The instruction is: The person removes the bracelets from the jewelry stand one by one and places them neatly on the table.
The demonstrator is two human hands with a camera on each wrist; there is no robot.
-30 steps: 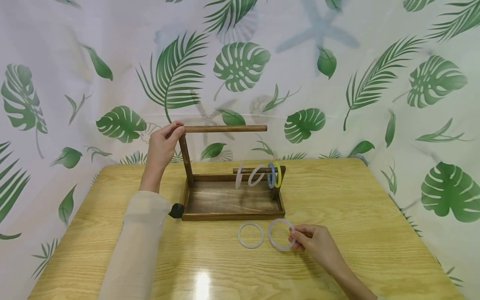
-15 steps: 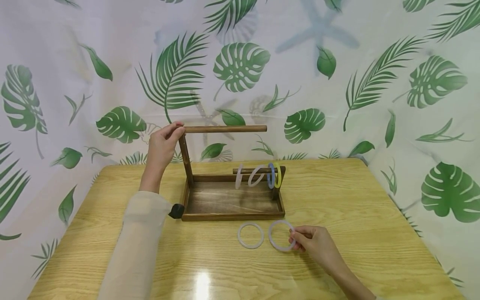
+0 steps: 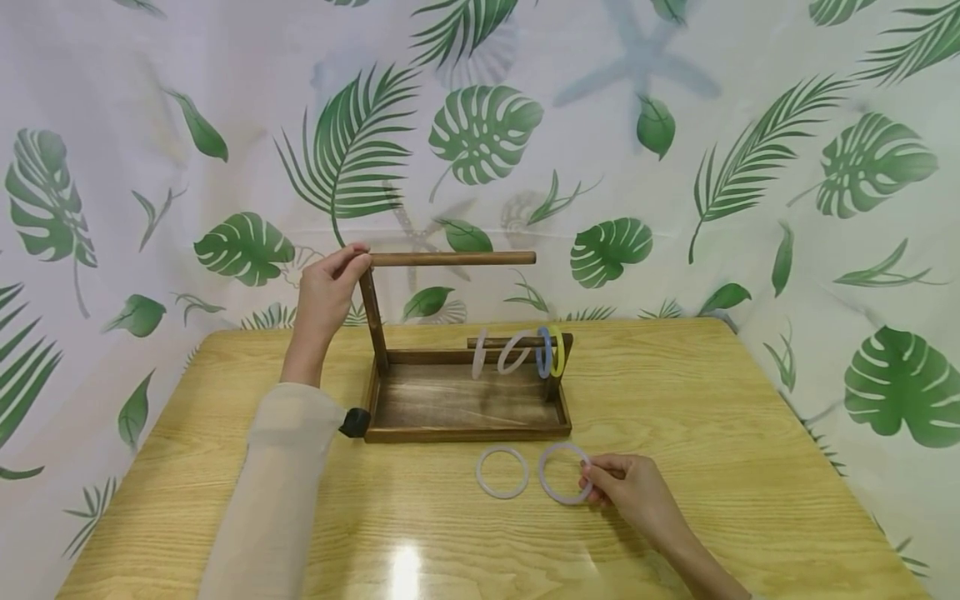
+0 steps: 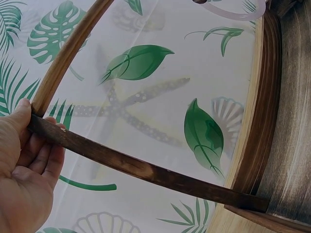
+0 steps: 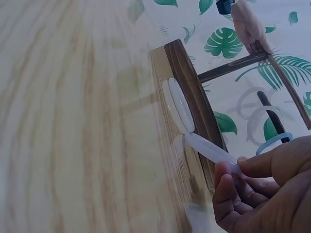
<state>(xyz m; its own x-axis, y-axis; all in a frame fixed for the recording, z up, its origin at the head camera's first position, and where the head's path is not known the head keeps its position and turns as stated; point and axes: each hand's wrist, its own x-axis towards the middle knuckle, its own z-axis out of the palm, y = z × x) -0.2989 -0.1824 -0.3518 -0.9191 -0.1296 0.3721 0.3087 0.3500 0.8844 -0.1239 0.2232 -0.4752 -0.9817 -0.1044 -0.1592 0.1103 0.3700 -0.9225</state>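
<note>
My left hand [image 3: 327, 293] pinches the top corner of a dark wooden stand [image 3: 468, 435], where the upper rod [image 3: 457, 258] meets the tall post [image 4: 141, 167]. Thumb and curled fingers lie around that joint in the left wrist view. With thumb and fingertips my right hand [image 3: 633, 492] pinches the right edge of a pale, translucent bangle [image 3: 543, 483], in front of the stand's tray. The right wrist view shows this bangle [image 5: 209, 148] nearly edge-on, slightly tilted, its far end close to the tabletop. Left of it, a second pale bangle [image 3: 502, 497] lies flat on the table.
On the stand's short lower rod [image 3: 491, 342] hang two pale bangles, a blue bangle [image 3: 543, 353] and a yellow bangle [image 3: 557, 352]. A black object [image 3: 354, 422] shows by the left sleeve. Behind the wooden table [image 3: 720, 417] hangs a leaf-patterned cloth [image 3: 495, 50].
The bangle in my right hand has come down slightly toward the table, the hand with it. My left hand keeps its grip on the stand's corner.
</note>
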